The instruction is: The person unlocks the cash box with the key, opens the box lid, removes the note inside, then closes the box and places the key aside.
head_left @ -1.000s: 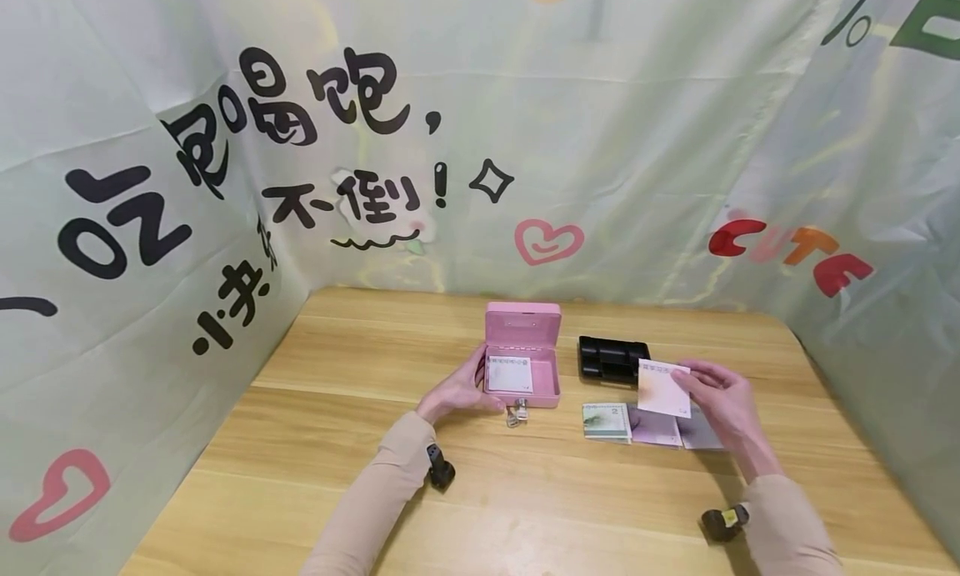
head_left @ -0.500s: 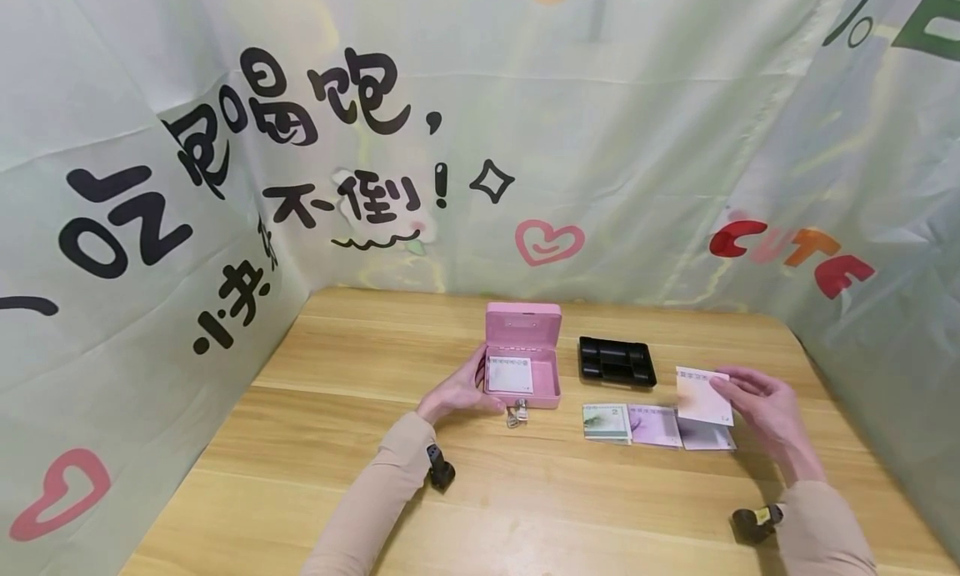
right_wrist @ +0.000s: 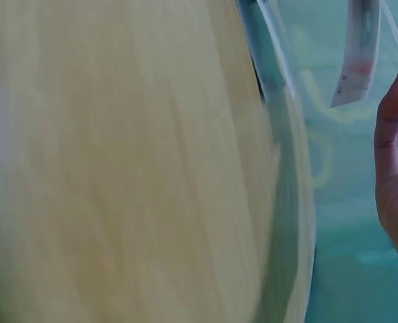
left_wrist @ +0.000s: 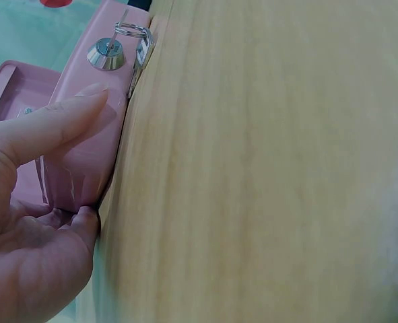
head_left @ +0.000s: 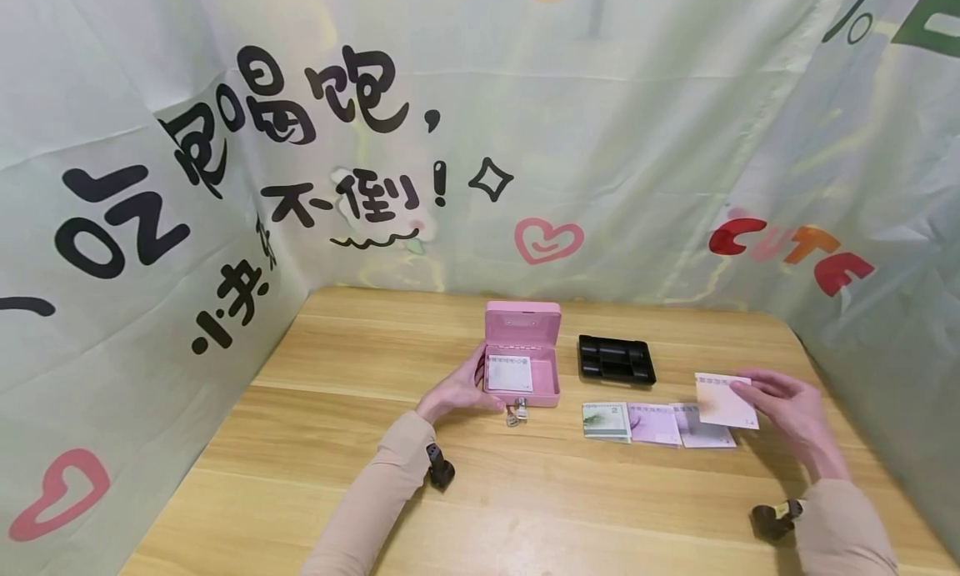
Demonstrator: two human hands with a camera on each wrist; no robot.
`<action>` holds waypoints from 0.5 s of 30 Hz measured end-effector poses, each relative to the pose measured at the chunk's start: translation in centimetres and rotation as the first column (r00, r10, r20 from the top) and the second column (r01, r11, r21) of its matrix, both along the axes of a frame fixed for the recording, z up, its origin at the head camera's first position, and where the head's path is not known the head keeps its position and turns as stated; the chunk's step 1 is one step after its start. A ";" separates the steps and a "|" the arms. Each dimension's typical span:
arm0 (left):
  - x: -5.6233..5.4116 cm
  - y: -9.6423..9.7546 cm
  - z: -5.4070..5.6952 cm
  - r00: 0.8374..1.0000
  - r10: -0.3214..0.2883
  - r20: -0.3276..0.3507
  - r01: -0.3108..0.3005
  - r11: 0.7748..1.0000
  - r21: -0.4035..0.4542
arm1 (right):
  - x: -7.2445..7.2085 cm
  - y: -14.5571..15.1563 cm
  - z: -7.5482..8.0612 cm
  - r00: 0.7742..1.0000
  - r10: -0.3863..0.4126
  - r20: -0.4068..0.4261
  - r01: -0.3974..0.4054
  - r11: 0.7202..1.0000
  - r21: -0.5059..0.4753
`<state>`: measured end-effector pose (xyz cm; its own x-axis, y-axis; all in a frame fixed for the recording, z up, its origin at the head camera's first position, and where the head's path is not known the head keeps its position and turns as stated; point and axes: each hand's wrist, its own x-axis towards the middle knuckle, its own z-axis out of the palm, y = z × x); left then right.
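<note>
Notes (head_left: 654, 424) in a row on the surface (head_left: 487, 501), three down already: a green note (head_left: 606, 421) at the left end, a purple note (head_left: 654, 424) in the middle, a greyish note (head_left: 707, 433) at the right, sides touching or very nearly. And here's a fourth! The right hand (head_left: 787, 405) has an orange-tinted note (head_left: 726, 399) pinched by its edge between thumb and fingers, up in the air at the row's right end and covering part of the greyish note in the head view. That one isn't laid flat yet.

Over to the pink box (head_left: 547, 402), lid (head_left: 522, 322) standing up, and the left hand (head_left: 459, 390) has it by the corner: thumb along the front, fingers curled round the side. Inside, against the left part, lies a pale note (head_left: 510, 374); whether there are more beneath it, I can't tell. The keys (head_left: 512, 418) hang at the lock (head_left: 522, 405), and the black tray (head_left: 617, 361) is out, on the surface beside the box.

So the score, as I judge it: box open, tray out, three notes placed, one in the air, and at least one left in the box.
</note>
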<state>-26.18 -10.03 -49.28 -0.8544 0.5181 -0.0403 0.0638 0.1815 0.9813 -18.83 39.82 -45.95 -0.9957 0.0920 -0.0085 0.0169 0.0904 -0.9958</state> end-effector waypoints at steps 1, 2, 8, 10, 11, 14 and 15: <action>0.0 0.0 0.0 1.000 -0.002 0.000 0.002 1.000 0.001 | 0.0 0.2 -0.1 1.000 0.002 0.003 -0.002 1.000 0.007; 0.0 0.0 0.1 1.000 -0.003 -0.001 0.003 1.000 -0.003 | 0.0 0.5 -0.1 1.000 0.003 0.007 -0.004 1.000 0.013; 0.1 -0.1 0.2 1.000 0.001 0.012 -0.001 1.000 -0.012 | 0.2 1.9 -0.3 1.000 0.000 0.008 -0.001 0.994 0.107; 0.1 -0.1 0.2 1.000 0.003 0.020 -0.002 1.000 -0.008 | 0.2 2.3 -0.3 1.000 -0.002 0.007 0.001 0.992 0.123; 0.1 -0.1 0.1 1.000 0.003 0.024 -0.003 1.000 -0.009 | 0.2 2.6 -0.3 1.000 0.000 0.009 -0.001 0.993 0.119; 0.1 -0.1 0.1 1.000 -0.002 0.024 0.002 1.000 -0.006 | 0.2 3.1 -0.3 1.000 -0.003 0.006 0.002 0.989 0.146; 0.1 -0.1 0.0 1.000 -0.003 0.021 0.003 1.000 -0.004 | 0.2 3.3 -0.3 1.000 -0.001 0.007 0.000 0.988 0.155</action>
